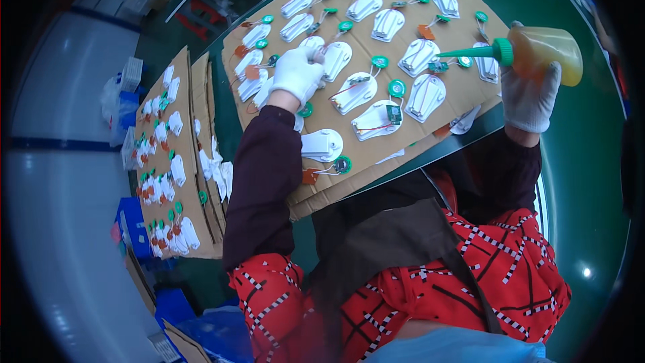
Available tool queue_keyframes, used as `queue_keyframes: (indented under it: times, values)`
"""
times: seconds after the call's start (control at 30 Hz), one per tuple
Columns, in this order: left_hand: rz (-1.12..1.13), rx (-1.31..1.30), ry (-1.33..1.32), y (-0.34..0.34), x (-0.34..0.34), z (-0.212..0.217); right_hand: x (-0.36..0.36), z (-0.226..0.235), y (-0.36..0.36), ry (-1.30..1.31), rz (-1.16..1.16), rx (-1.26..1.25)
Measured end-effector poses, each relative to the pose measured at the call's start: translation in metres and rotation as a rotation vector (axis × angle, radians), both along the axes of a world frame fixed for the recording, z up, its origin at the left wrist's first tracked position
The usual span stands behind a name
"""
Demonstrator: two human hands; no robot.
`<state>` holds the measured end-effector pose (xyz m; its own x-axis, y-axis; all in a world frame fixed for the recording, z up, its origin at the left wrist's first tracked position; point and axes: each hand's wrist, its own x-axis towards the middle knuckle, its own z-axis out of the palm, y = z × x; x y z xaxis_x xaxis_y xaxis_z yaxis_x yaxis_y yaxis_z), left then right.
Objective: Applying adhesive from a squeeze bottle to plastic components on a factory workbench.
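In the head view, the gloved left hand [297, 71] presses down, fingers curled together, on a white plastic shell [334, 59] lying on the cardboard sheet [366, 154] at centre. To the right, the gloved right hand [531, 97] is clamped around a yellow squeeze bottle [549, 54], its green nozzle [470, 52] pointing left over the shells.

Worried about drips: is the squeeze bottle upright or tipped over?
Tipped. The squeeze bottle lies about level in the right hand, its green nozzle pointing left over the cardboard sheet.
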<state>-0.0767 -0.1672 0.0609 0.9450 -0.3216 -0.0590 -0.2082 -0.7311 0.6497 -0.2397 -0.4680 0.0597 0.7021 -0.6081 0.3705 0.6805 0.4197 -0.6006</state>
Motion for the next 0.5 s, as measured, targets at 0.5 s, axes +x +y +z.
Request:
queue_keyframes:
  times: [0.5]
  values:
    - [0.064, 0.014, -0.042, 0.022, -0.001, -0.007, 0.092, 0.036, 0.103, 0.192, 0.36, -0.794]
